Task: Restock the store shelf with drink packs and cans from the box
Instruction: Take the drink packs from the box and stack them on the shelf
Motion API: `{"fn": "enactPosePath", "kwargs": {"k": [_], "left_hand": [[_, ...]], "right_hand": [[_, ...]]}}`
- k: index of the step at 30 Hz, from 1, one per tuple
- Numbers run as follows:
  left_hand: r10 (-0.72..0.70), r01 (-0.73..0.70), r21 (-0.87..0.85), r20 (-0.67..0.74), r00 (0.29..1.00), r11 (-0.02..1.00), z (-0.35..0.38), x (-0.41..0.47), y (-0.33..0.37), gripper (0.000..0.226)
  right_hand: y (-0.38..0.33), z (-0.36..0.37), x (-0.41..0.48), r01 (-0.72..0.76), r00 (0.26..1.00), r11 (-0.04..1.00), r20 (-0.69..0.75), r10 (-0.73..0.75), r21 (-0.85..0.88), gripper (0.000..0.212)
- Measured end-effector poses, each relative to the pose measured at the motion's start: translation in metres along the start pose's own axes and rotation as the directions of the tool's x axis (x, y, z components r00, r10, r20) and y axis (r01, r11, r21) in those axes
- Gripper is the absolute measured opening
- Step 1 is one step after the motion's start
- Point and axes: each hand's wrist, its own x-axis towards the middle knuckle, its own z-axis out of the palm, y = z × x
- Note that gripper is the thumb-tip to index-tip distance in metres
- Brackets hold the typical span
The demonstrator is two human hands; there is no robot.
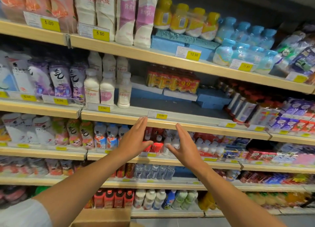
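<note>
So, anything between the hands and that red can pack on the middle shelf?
Nothing visible. The left hand and right hand are open at the shelf lip; the red can pack sits further back on blue foam blocks, with no item in front of it. White bottles stand off to its left.

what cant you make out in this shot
All in the head view:
- Box: cut off by the bottom edge; contents unseen.
- Red bottles: partly hidden behind the left hand and right hand.
- Red drink pack: label blurred.
- Yellow price tag: digits too blurred to read surely.
</note>
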Motion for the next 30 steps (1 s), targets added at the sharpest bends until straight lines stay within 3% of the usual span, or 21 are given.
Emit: {"fn": "enactPosePath", "kwargs": {"k": [7,15,30], "left_hand": [[-0.048,0.036,0.137,0.086,0.995,0.990,0.008,-0.033,-0.033,0.099],[-0.175,0.133,0.192,0.217,0.960,0.972,0.010,-0.084,-0.099,0.100],[-0.475,0.431,0.206,0.469,0.745,0.879,0.066,-0.239,-0.250,0.092]], "right_hand": [[-0.004,0.052,-0.008,0.077,0.991,0.996,0.110,-0.082,0.047,0.092],[-0.018,0.123,-0.023,0.010,0.944,0.995,0.326,-0.042,0.101,0.094],[-0.041,0.260,-0.095,-0.201,0.685,0.979,0.720,0.108,0.045,0.092]]}}
